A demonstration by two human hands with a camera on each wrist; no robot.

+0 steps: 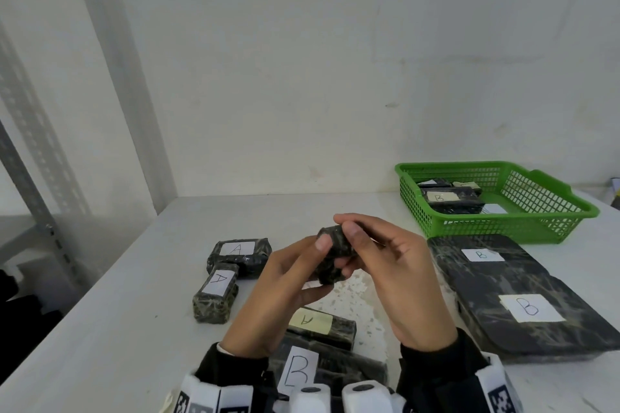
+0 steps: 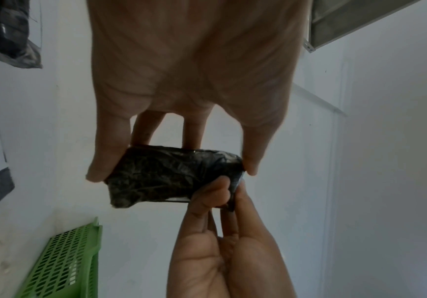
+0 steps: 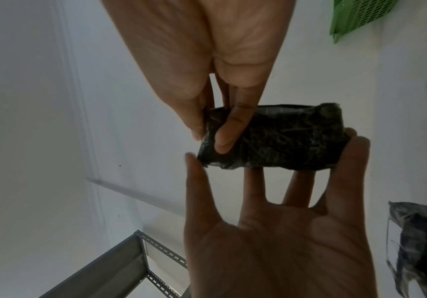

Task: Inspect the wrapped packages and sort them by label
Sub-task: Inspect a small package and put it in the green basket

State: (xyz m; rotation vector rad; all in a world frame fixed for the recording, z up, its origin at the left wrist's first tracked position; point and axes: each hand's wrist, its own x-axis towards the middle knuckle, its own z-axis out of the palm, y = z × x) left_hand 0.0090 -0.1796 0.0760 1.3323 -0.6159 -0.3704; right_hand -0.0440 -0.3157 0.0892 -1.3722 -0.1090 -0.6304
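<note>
At centre frame above the white table [image 1: 134,295], we hold a small dark plastic-wrapped package [image 1: 335,253] between both hands: left hand [image 1: 285,292] fingers clamping its ends, right hand [image 1: 385,275] pinching one end, no label showing.

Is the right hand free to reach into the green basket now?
Probably not yet: the right hand and left hand both pinch the small package. The path to the green basket looks open.
</note>
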